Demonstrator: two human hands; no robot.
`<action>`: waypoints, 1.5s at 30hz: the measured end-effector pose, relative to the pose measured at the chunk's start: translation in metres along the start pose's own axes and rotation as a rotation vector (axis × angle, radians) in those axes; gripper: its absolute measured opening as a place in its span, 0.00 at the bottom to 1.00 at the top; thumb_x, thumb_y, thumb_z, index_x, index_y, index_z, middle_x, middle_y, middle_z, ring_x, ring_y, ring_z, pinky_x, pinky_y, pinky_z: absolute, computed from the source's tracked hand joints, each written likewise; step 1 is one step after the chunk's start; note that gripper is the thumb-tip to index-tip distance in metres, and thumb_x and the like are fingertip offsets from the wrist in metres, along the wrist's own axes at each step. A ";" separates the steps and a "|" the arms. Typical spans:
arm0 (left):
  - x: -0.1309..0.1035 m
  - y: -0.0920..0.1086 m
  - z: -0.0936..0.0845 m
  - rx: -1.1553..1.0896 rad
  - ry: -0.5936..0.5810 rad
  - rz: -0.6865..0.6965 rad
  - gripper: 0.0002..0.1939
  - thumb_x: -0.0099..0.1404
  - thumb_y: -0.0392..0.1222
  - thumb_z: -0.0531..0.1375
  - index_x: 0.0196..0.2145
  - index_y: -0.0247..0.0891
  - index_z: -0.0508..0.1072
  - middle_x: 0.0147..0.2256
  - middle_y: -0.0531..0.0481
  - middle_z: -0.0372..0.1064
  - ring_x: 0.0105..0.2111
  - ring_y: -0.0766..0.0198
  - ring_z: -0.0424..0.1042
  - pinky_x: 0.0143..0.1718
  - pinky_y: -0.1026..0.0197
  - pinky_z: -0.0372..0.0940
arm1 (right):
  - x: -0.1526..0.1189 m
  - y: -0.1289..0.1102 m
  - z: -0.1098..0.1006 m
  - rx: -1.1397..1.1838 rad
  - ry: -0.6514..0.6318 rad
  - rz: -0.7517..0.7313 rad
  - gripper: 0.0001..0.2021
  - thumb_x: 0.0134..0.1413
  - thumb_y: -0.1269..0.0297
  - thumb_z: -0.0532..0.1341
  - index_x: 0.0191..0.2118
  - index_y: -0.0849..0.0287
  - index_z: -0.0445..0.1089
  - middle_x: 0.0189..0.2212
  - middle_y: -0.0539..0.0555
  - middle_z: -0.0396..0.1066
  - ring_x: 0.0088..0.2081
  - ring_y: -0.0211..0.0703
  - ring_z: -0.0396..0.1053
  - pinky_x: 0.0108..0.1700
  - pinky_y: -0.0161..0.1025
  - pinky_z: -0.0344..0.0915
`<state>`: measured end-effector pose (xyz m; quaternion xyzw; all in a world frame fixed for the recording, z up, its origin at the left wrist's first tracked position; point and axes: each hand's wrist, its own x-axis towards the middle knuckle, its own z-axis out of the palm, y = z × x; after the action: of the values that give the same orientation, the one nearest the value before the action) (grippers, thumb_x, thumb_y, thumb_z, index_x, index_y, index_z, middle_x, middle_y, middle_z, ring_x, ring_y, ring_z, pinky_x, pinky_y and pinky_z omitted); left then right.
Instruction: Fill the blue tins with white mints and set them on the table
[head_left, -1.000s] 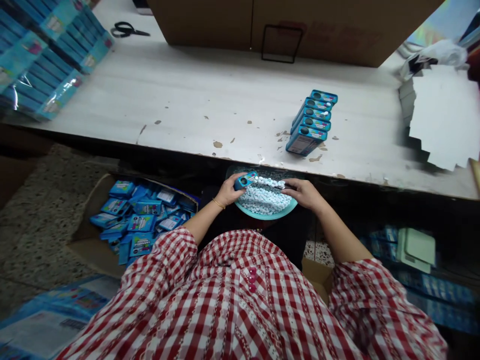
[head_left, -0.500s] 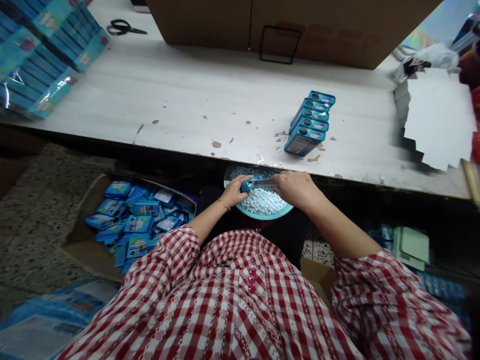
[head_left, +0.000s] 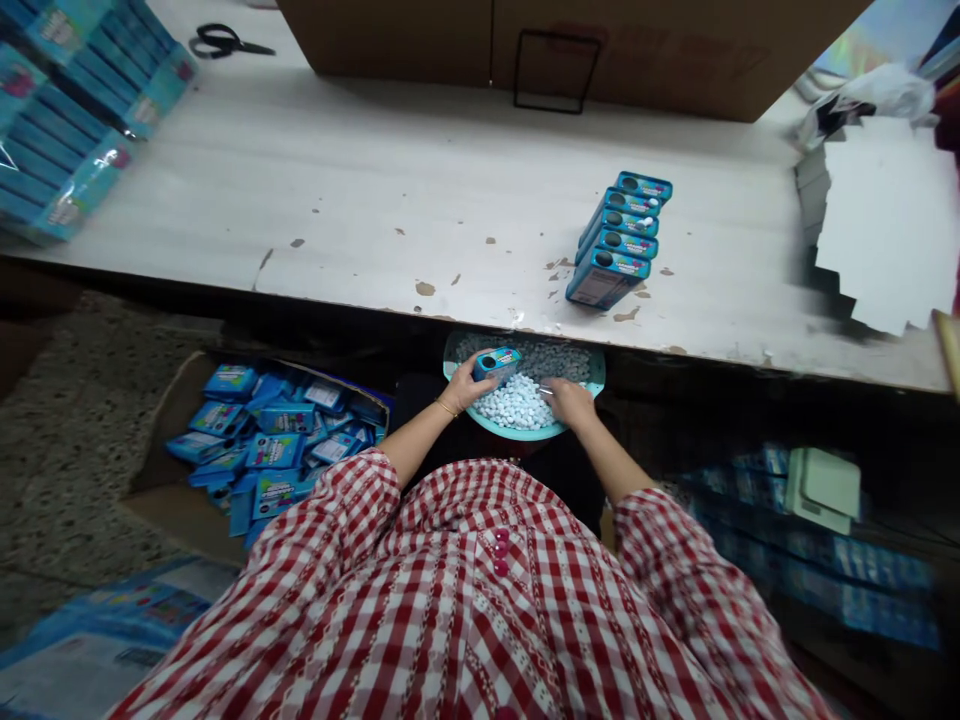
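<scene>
A small blue candy tin [head_left: 496, 362] is in my left hand [head_left: 459, 388], its top face up with a dark round spot at one end. It is held over a turquoise basin [head_left: 525, 434] full of small white candies [head_left: 511, 406]. On the basin's right side my right hand [head_left: 572, 403] is closed around a shiny scoop [head_left: 546, 390]. The scoop's front end is down among the candies and mostly hidden. Several similar tins [head_left: 609, 278] stand in a row on the white table above, with a few white candies on top of two.
A carton [head_left: 169, 490] of loose blue tins sits on the floor at left. On the white table [head_left: 360, 200] are wrapped tin packs [head_left: 82, 130], scissors [head_left: 225, 42], a large cardboard box [head_left: 405, 40] and white card sheets [head_left: 885, 230]. A pale green scale [head_left: 825, 490] is at lower right.
My right hand has moved down and away from the tin, taking the scoop into the candies. The tin has stayed in my left hand, its top now more visible.
</scene>
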<state>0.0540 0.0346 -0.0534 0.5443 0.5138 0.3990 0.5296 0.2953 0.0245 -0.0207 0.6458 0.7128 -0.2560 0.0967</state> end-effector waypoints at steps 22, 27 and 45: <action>-0.012 0.030 -0.018 0.218 0.005 0.238 0.27 0.50 0.35 0.62 0.50 0.35 0.69 0.49 0.43 0.69 0.50 0.55 0.68 0.56 0.52 0.60 | -0.028 -0.014 -0.093 0.301 0.128 -0.314 0.16 0.52 0.60 0.61 0.47 0.54 0.73 0.45 0.52 0.74 0.47 0.47 0.70 0.49 0.40 0.64; -0.010 0.030 -0.006 0.314 -0.046 0.295 0.29 0.50 0.31 0.59 0.52 0.37 0.68 0.50 0.43 0.67 0.51 0.56 0.67 0.55 0.53 0.60 | -0.049 -0.065 -0.133 -0.200 0.087 -0.261 0.14 0.55 0.58 0.58 0.46 0.52 0.73 0.44 0.56 0.74 0.44 0.53 0.70 0.44 0.45 0.63; -0.012 0.023 -0.009 0.269 -0.023 0.351 0.28 0.51 0.32 0.59 0.51 0.38 0.69 0.49 0.43 0.67 0.50 0.56 0.67 0.55 0.52 0.60 | -0.072 -0.052 -0.127 -0.332 0.099 -0.149 0.17 0.59 0.55 0.53 0.52 0.48 0.68 0.45 0.56 0.72 0.40 0.49 0.71 0.38 0.40 0.62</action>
<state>0.0461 0.0267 -0.0286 0.6956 0.4538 0.4069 0.3803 0.2801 0.0217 0.1336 0.5781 0.7950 -0.1092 0.1478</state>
